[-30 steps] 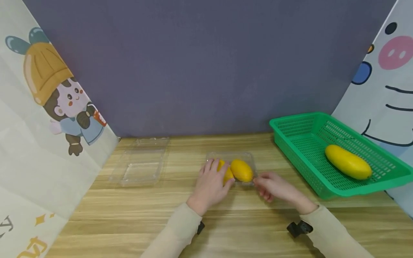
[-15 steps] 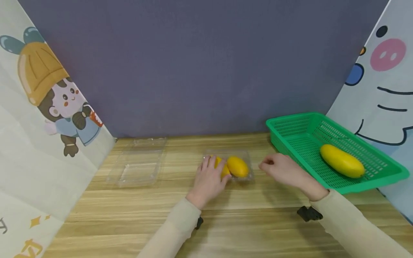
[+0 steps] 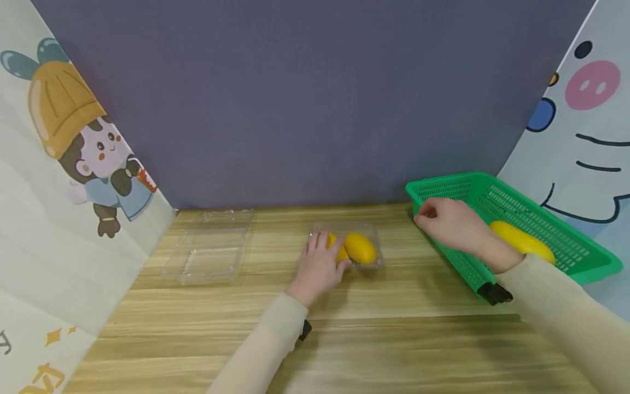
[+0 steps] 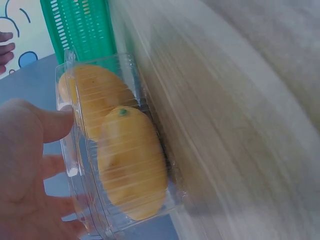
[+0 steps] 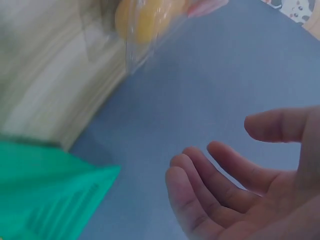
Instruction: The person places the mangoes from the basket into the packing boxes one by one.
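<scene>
My left hand rests with spread fingers on a clear plastic clamshell box. The left wrist view shows its lid down, with the thumb and fingers lying on top. Inside are two yellow mangoes: the right one shows fully, while the left one is partly covered by the fingers in the head view. From close up, the nearer mango has a small green stem spot. My right hand is raised over the near left side of the green basket, its fingers loosely bent with nothing in them.
A long yellow fruit lies in the basket, partly behind the right forearm. At the left of the wooden table, another clear clamshell box lies unfolded. A dark panel stands along the back edge.
My right hand has left the box's right edge, rising and moving right to the basket. The box with the mangoes has slid slightly toward the back under my left hand.
</scene>
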A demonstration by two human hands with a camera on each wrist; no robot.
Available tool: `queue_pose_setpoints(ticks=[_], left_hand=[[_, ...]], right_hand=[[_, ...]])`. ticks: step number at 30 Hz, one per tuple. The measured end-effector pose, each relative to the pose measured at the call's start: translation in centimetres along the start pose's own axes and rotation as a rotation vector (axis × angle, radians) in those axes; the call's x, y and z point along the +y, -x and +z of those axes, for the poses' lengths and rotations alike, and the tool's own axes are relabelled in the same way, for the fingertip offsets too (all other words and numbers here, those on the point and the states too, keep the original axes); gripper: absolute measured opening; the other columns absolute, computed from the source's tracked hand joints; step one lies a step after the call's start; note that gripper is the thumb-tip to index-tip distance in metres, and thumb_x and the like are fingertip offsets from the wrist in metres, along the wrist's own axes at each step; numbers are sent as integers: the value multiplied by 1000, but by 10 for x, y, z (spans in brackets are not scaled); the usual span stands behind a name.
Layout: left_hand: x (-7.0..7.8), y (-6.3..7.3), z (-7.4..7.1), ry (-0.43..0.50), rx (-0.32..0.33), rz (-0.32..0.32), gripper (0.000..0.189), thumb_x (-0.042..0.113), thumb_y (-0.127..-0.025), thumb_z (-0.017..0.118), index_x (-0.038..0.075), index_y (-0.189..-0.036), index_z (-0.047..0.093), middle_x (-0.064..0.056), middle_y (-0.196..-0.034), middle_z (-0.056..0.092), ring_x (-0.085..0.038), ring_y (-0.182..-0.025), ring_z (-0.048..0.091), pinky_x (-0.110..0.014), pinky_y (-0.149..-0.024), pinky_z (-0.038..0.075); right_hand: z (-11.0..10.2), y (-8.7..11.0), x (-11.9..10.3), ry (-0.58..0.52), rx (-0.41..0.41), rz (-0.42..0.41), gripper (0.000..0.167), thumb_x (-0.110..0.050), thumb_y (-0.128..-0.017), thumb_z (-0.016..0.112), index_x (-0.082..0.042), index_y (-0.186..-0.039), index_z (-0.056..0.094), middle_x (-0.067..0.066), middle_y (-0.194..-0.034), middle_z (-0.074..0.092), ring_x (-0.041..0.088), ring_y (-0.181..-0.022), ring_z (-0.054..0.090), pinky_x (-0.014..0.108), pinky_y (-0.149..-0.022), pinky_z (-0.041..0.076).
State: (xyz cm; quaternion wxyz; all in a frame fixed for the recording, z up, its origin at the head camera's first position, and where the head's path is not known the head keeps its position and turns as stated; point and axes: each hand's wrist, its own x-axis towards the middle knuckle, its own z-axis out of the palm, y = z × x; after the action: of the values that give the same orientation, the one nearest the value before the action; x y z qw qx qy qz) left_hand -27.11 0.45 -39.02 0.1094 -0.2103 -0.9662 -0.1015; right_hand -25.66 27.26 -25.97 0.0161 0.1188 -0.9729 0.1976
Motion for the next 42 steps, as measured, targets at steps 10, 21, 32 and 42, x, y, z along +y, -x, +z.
queue_pose_setpoints(ticks=[10, 21, 32, 42], left_hand=[[-4, -10, 0, 43, -32, -40, 56, 45, -93, 51, 21, -142, 40, -18, -146, 28, -38, -136, 21, -53, -108, 25], [-11, -22, 2, 75, -55, -90, 58, 45, -93, 52, 21, -143, 38, -15, -149, 25, -35, -138, 18, -54, -109, 23], [-13, -29, 3, 109, -70, -119, 58, 45, -92, 52, 22, -143, 37, -14, -149, 23, -34, -139, 14, -52, -112, 17], [-12, -33, 3, 128, -74, -130, 58, 46, -93, 52, 23, -144, 36, -12, -151, 20, -33, -140, 8, -53, -111, 18]], right_hand=[[-21, -20, 19, 57, 17, 35, 47, -39, -94, 44, 0, -117, 58, 23, -113, 59, 35, -96, 56, 48, -73, 47], [-42, -36, 47, 135, -53, 75, 75, -55, -92, 40, 8, -134, 39, 34, -134, 39, 51, -116, 39, 64, -90, 35], [-44, -37, 98, 134, -129, 160, 94, -65, -89, 38, 13, -140, 24, 40, -138, 24, 58, -120, 25, 72, -93, 25], [-42, -39, 131, 145, -125, 202, 99, -67, -87, 37, 14, -141, 18, 46, -135, 17, 62, -117, 20, 74, -89, 25]])
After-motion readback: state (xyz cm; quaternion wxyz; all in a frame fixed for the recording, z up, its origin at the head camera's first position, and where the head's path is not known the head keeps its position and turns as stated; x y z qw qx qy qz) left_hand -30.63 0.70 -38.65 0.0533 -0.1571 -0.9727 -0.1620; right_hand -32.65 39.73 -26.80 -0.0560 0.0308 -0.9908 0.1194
